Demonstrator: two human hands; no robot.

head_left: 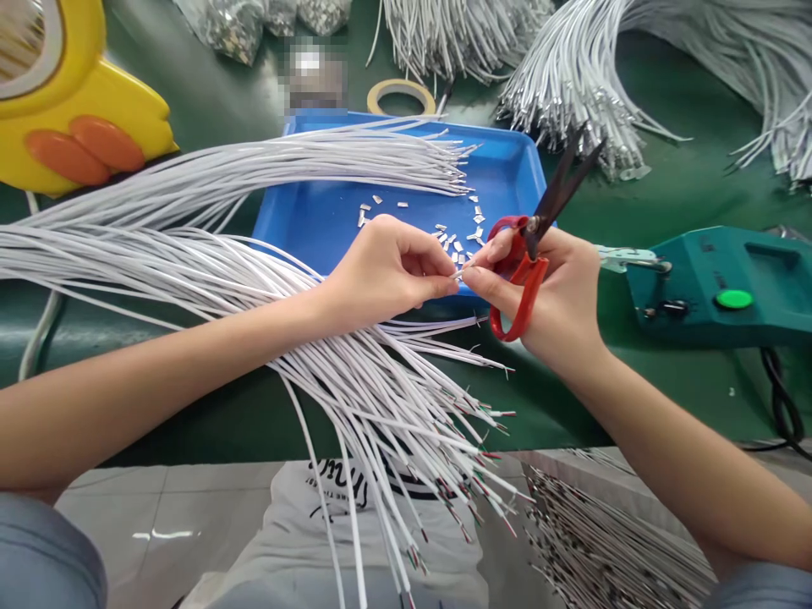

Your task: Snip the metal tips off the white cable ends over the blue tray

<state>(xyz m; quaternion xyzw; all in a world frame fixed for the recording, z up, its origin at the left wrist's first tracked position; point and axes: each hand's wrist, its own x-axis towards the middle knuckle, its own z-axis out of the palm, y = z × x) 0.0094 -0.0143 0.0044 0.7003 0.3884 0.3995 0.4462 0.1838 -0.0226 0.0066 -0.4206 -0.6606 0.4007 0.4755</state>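
My left hand is closed in a pinch over the front edge of the blue tray, on what looks like a thin white cable end. My right hand meets it there, thumb and index fingertip at the same end. Red-handled scissors hang in the right hand's fingers, dark blades apart and pointing up and away. Small pale metal pieces lie scattered in the tray. Below my left forearm spreads a bundle of white cables, with coloured wires at their stripped ends.
Another cable bundle lies across the tray. Behind it are a roll of tape, bagged small parts and more cable bundles. A green machine stands at right, a yellow duck-shaped object at left. More cables lie below the table edge.
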